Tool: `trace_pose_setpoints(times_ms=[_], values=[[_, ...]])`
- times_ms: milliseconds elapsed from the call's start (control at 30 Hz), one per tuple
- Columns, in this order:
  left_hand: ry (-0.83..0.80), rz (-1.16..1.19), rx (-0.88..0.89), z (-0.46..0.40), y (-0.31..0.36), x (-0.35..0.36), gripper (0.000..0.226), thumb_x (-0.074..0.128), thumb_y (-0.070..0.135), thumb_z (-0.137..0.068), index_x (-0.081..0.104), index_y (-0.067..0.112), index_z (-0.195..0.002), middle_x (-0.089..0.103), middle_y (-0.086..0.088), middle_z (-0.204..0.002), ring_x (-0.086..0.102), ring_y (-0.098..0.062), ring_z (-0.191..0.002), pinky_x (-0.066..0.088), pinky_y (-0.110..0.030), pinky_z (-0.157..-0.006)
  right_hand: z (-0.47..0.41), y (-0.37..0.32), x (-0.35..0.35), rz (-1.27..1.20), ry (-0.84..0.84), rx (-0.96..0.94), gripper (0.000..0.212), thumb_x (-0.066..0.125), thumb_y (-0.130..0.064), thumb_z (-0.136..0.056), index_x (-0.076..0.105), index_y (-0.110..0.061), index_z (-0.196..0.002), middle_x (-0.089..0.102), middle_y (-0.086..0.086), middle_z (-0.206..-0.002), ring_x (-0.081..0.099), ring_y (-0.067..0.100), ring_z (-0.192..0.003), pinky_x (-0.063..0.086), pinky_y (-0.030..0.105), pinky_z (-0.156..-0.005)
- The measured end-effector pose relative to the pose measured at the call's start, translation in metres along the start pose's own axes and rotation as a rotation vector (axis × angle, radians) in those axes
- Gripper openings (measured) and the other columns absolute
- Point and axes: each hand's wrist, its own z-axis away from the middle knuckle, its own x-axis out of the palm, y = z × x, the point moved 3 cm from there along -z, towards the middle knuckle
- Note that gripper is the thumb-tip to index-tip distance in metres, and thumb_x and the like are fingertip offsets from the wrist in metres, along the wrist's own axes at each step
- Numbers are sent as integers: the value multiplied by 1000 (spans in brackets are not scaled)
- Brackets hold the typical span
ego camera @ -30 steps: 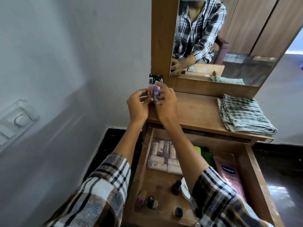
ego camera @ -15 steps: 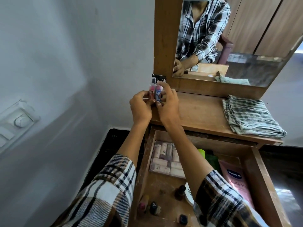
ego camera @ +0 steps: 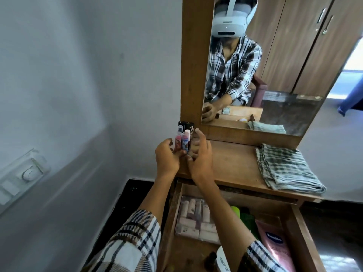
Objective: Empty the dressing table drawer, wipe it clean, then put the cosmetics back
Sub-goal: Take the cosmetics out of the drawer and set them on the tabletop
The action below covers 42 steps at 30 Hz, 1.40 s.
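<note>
At the far left corner of the dressing table top [ego camera: 231, 165], two small bottles, one pink [ego camera: 178, 141] and one lilac [ego camera: 185, 142], stand upright in front of dark-capped ones [ego camera: 186, 124]. Half a second ago both hands pinched these bottles; now the left hand [ego camera: 167, 160] has loosened, its fingers relaxed just beside the pink bottle, and the right hand [ego camera: 200, 160] has opened, fingers spread and apart from them. Whether any fingertip touches a bottle I cannot tell. Nearer, the open drawer [ego camera: 302, 236] holds a clear case of tubes [ego camera: 194, 218], a green bottle [ego camera: 245, 218] and a pink Vaseline tube [ego camera: 275, 244]. A folded checked cloth [ego camera: 286, 169] lies far right.
</note>
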Motion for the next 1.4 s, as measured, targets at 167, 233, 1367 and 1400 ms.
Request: trace_pose_setpoints(times_ms=[167,233,1367,1400], values=[[97,29,-47,29,8,-15,61,69,18,-82,42,3,-135,49,-14,-133,48,-28,-122,42,-33,-98,22,-10,-28,21,30,-5,80,51,19,-80,30,-24,-144,39,-3,-111,42,3,-78,46,9,-67],[104,60,-45,53,12,-26,63,69,19,-83,41,4,-136,47,-14,-135,46,-27,-124,40,-33,-100,37,-19,-42,1,35,-9,77,54,16,-81,31,-23,-144,39,-3,-110,43,4,-79,47,8,-66],[-678,-403,-31,200,-27,-88,25,65,14,-86,68,12,-110,65,-4,-114,62,-16,-98,48,-24,-83,181,19,-76,477,-415,240,33,69,2,-78,66,-9,-108,63,10,-114,59,21,-95,47,29,-83],[-698,-407,-29,199,-28,-87,28,66,16,-85,67,15,-112,64,-2,-116,59,-17,-104,46,-25,-87,181,21,-74,491,-427,234,30,68,1,-78,68,-9,-106,64,10,-112,60,23,-99,47,29,-83]])
